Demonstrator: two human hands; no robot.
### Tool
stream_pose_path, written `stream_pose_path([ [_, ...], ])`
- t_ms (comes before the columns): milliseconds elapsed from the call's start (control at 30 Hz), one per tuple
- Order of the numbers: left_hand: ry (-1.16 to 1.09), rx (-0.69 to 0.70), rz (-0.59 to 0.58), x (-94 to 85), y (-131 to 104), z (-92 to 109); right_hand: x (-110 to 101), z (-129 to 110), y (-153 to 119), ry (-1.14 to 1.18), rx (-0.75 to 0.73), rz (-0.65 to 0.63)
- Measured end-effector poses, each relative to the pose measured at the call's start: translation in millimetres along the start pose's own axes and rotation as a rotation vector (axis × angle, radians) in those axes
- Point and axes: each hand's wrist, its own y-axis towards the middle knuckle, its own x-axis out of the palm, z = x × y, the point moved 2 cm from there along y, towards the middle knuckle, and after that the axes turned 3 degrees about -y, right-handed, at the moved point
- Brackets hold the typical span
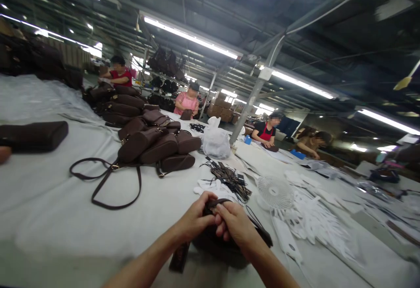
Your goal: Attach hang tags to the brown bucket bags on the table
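Observation:
A dark brown handbag (229,255) lies on the table right in front of me, partly covered by my hands and forearms. My left hand (196,218) grips the bag's strap (220,201) near its top, thumb pointing inward. Against it, my right hand (236,224) is closed with its fingers curled, pinching the strap where a small metallic bit shows between the fingers; its exact shape is hidden. From the bag's left side hangs a dark tag (180,257). A thin black cord (257,219) loops out on the right.
Brown handbags (147,143) are piled ahead left, one with its strap (116,205) spread out. Dark tags (229,178), a white fan (275,191), white paper pieces (318,218) and a white plastic bag (215,139) lie ahead. Several co-workers (187,102) work across the table.

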Motion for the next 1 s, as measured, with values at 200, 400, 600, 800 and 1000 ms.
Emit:
stream_pose_path([
  [200,-0.149,-0.022,-0.016,-20.9,-8,-17,-4,0,4,0.032,0.032,-0.025],
  [400,-0.315,-0.145,-0.095,-33.3,-4,0,-2,-1,5,-0.036,0.083,-0.045],
  [600,-0.477,-0.256,-0.232,-29.3,18,2,-3,9,9,-0.049,-0.015,-0.050],
  [800,-0.712,-0.155,-0.015,-12.8,9,-25,6,11,13,0.075,0.024,-0.049],
  [1000,-0.451,-0.080,-0.059,-16.7,-2,-10,19,0,13,-0.122,-0.076,-0.066],
])
